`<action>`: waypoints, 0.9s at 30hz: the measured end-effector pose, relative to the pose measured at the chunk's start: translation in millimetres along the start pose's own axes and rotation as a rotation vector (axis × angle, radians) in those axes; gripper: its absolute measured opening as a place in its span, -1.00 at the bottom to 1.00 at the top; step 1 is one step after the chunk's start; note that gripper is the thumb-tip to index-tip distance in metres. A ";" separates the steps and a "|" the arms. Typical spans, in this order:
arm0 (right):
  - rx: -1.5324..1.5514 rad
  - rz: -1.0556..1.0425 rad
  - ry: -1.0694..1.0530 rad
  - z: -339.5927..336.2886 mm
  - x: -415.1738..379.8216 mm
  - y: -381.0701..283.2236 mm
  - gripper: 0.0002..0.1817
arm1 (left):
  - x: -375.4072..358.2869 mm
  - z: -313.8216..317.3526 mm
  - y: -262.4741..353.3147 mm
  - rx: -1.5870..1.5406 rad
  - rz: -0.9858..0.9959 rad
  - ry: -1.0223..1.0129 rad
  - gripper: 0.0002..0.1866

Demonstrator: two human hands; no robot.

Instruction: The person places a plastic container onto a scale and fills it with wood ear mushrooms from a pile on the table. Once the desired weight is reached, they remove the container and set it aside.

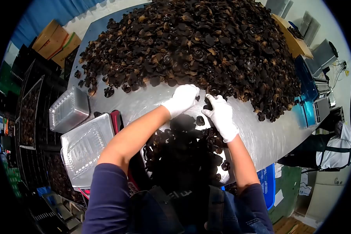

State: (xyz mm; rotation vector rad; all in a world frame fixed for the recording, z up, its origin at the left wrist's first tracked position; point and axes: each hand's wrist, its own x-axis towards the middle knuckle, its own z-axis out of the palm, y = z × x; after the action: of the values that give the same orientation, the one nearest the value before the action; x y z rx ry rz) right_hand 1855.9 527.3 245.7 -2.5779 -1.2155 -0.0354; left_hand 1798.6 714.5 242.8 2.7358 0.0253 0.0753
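Observation:
A large heap of dark brown, curled pieces like dried fungus (191, 43) covers the far part of the plastic-covered table (261, 136). At the heap's near edge, my white-gloved left hand (184, 99) has its fingers closed round a small dark piece. Just to its right, my white-gloved right hand (221, 115) has thumb and forefinger curved about another dark piece at the heap's edge. Below both hands a smaller group of dark pieces (212, 140) lies close to my body, partly in deep shadow. One small piece (200, 120) lies between the hands and that group.
Clear plastic containers (68, 109) and clear lids or trays (87, 150) stand at the left. A red object (116, 121) is beside them. A blue basket (266, 185) is below the table at right. Cardboard boxes (56, 41) and dark racks (31, 113) are further left. Another person (339, 148) is at far right.

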 end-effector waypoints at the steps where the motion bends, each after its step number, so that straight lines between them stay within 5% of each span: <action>1: -0.032 -0.036 0.057 9.7 4.1 2.8 -0.55 | 8.3 -1.8 6.0 0.048 -0.093 -0.072 -0.76; 5: 0.203 -0.022 0.068 -20.7 -16.4 -3.5 -0.69 | -7.4 -34.1 21.7 -0.063 -0.035 -0.028 -0.75; 7: 0.446 -0.090 -0.087 -36.8 -39.0 -3.6 -0.69 | -27.1 -57.6 33.9 -0.045 -0.093 -0.588 -0.70; 9: 0.476 -0.236 -0.118 -51.7 -61.8 -7.4 -0.64 | -54.6 -43.5 15.8 -0.137 0.154 -0.515 -0.69; 11: 0.719 0.079 -0.206 -68.0 -62.6 -7.4 -0.62 | -59.6 -47.6 10.9 -0.258 0.205 -0.409 -0.74; 12: 0.640 -0.057 0.019 -64.4 -50.9 -3.6 -0.64 | -54.8 -61.7 16.4 -0.346 0.017 -0.406 -0.76; 13: 0.701 0.281 -0.004 -73.1 -42.3 -1.8 -0.63 | -49.4 -70.9 17.9 -0.431 -0.173 -0.399 -0.77; 14: 0.519 0.272 0.058 -65.6 -29.7 7.3 -0.58 | -41.1 -58.7 4.5 -0.437 -0.239 -0.387 -0.78; 16: 0.340 0.250 0.129 -38.0 -9.4 25.5 -0.53 | -25.2 -42.7 -8.7 -0.193 -0.060 -0.190 -0.80; 18: -0.039 0.028 0.380 -9.1 3.3 39.1 -0.43 | -12.7 -14.3 -27.0 -0.127 0.030 -0.151 -0.83; 21: 0.333 0.086 0.277 1.1 1.7 47.1 -0.55 | -7.6 -3.8 -21.6 -0.140 0.054 -0.129 -0.89; 24: 0.570 0.151 0.440 1.0 -9.7 48.3 -0.76 | -1.9 3.0 -25.1 -0.004 0.077 -0.131 -0.95; 27: 0.781 0.342 0.397 4.4 -29.1 54.4 -0.74 | -1.7 11.2 -25.7 0.113 0.084 -0.087 -0.94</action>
State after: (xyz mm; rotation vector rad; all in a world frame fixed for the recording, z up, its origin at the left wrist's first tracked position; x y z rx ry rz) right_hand 1878.0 473.9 223.7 -1.9192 -0.4864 0.0014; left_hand 1797.4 733.7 222.4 2.8495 -0.1133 -0.0222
